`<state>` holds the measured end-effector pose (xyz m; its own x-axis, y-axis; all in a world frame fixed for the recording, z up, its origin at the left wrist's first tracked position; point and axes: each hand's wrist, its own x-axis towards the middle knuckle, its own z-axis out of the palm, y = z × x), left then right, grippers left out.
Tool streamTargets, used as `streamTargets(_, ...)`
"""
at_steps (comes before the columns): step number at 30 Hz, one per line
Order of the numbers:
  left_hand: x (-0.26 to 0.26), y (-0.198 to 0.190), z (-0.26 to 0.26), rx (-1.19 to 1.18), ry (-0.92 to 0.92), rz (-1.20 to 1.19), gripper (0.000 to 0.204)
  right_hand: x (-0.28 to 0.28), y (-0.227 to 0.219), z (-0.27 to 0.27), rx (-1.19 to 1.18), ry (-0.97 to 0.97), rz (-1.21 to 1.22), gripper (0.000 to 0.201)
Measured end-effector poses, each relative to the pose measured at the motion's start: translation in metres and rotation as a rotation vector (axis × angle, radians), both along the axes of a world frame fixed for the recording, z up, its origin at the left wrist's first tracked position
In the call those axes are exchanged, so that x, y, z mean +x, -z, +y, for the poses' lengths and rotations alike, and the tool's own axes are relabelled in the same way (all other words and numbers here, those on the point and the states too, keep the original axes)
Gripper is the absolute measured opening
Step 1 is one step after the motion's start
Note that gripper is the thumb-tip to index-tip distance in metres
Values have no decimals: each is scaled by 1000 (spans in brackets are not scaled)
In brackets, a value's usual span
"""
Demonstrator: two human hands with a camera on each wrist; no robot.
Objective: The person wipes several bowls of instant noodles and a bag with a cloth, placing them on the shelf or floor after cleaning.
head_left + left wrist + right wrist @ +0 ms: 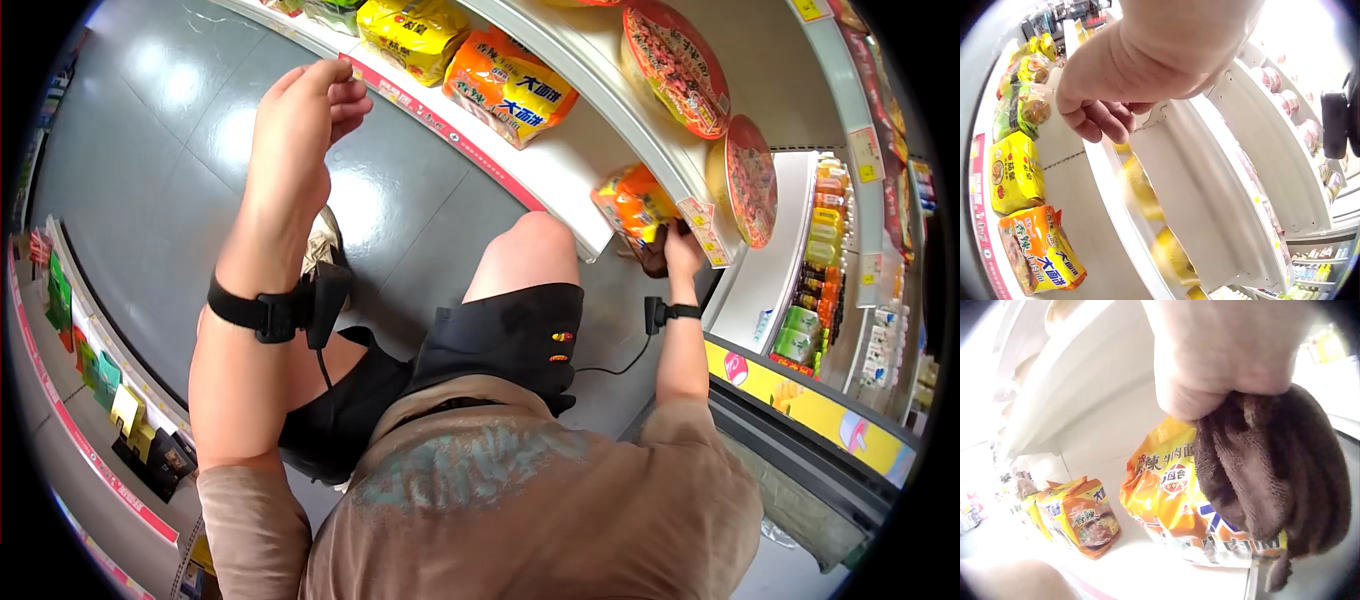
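Note:
My right hand [684, 252] reaches to the end of the low shelf and grips a brown towel [1291, 469], which hangs bunched below the fingers in the right wrist view. The towel overlaps an orange and yellow pack of instant noodles [1166, 481] on the shelf end and hides part of its front. In the head view, the same pack sits half under the shelf above. My left hand [305, 115] is raised over the floor with its fingers loosely curled and nothing in them. In the left wrist view, it hangs near the shelf edge.
Another orange noodle pack [510, 85] and a yellow noodle pack [412, 38] stand further along the low shelf [560, 175]. Round noodle tubs [680, 70] fill the shelf above, its edge close over my right hand. Drinks [825, 240] line shelves at the right.

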<state>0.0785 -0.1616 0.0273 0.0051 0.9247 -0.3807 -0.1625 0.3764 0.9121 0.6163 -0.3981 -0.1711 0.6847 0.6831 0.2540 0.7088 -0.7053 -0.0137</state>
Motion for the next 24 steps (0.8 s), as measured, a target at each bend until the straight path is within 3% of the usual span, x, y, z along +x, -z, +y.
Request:
streamTargets(1, 1, 2, 2, -13, -22, -49, 18, 3, -5, -13, 103, -98, -10, 57)
streamTargets(3, 2, 7, 7, -35, -65, -147, 19, -2, -17, -35, 172, 83, 144, 48)
streamTargets(6, 3, 11, 14, -121, -55, -203, 19, -3, -25, -59, 207, 53, 190, 35)
streamTargets(9, 2, 9, 18, -148, -64, -264, 19, 1, -14, -85, 140, 148, 115, 34)
streamTargets(13, 1, 12, 26, -151, -7, -370, 21, 14, 12, -120, 310, 286, 287, 29)
streamTargets(24, 5, 21, 22, -182, -1, -242, 21, -24, 27, -150, 280, 375, 350, 31)
